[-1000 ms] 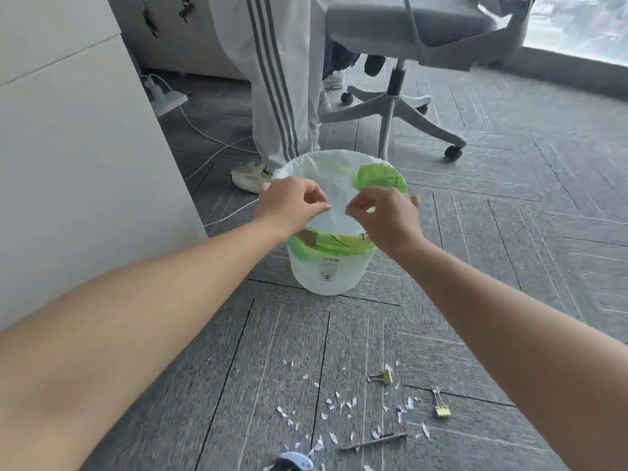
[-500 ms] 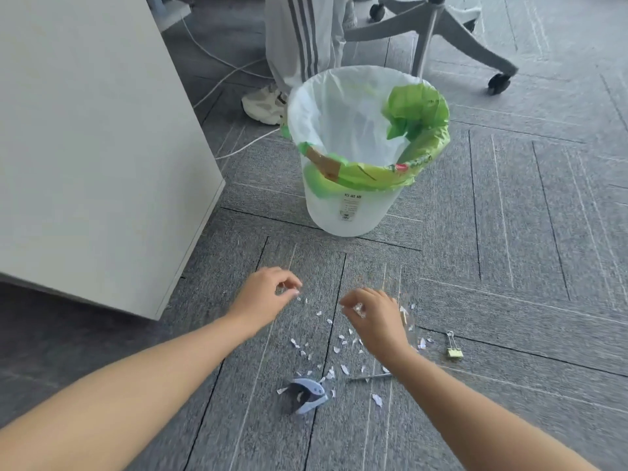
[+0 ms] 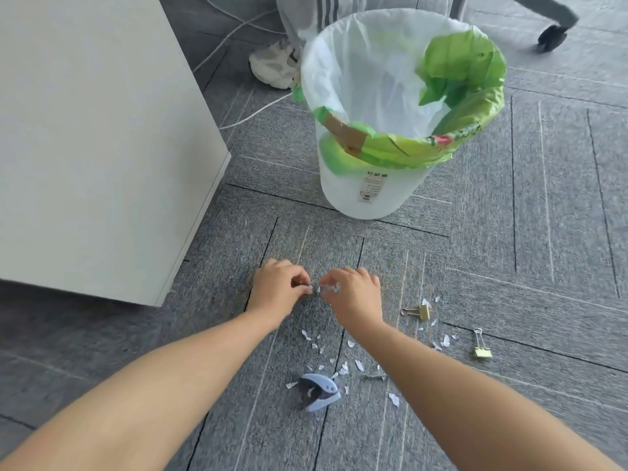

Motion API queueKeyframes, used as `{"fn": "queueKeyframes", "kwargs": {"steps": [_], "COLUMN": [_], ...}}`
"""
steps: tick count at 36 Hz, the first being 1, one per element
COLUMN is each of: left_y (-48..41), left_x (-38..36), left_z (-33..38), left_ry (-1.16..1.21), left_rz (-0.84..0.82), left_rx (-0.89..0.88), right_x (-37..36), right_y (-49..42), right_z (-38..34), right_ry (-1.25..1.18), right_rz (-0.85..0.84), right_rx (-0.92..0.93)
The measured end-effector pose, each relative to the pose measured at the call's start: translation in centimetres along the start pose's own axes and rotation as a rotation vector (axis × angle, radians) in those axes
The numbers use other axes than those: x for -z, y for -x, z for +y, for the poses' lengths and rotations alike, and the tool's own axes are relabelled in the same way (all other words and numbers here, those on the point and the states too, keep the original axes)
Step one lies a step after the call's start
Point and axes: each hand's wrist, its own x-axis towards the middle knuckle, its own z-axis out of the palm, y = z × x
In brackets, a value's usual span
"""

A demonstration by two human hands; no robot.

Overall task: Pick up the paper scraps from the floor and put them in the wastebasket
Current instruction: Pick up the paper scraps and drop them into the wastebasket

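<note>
Closer together now than before, the left hand (image 3: pixel 280 288) and right hand (image 3: pixel 353 295) pinch paper scraps (image 3: pixel 328 287) with curled fingers on the floor (image 3: pixel 509 266) in front of the wastebasket (image 3: pixel 367 198); more scraps lie farther from it.

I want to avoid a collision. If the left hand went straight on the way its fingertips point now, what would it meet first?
Most likely the right hand: the left hand points right, toward it, with only paper scraps pinched between them. Depth is blurred, so contact is uncertain.
</note>
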Motion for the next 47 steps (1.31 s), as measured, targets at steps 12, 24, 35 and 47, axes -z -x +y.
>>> {"fn": "queueKeyframes", "kwargs": {"steps": [12, 24, 35, 47], "left_y": [-0.6, -0.4, 1.8, -4.8], "left_x": [0.1, 0.3, 2.9, 19.2], "left_z": [-0.2, 0.6, 2.2, 14.7], "left_ry": [-0.027, -0.214, -0.020, 0.301], "left_rz": [0.012, -0.118, -0.068, 0.607], "left_rx": [-0.005, -0.136, -0.085, -0.476], "right_x": [-1.9, -1.3, 2.6, 25.8], "right_y": [-0.5, 0.3, 3.1, -2.6], "right_z": [-1.3, 0.1, 0.8, -5.4], "right_ry": [-0.003, 0.019, -0.268, -0.432], "right_rz": [0.038, 0.013, -0.020, 0.729], "right_rx": [-0.102, -0.126, -0.083, 0.132]}}
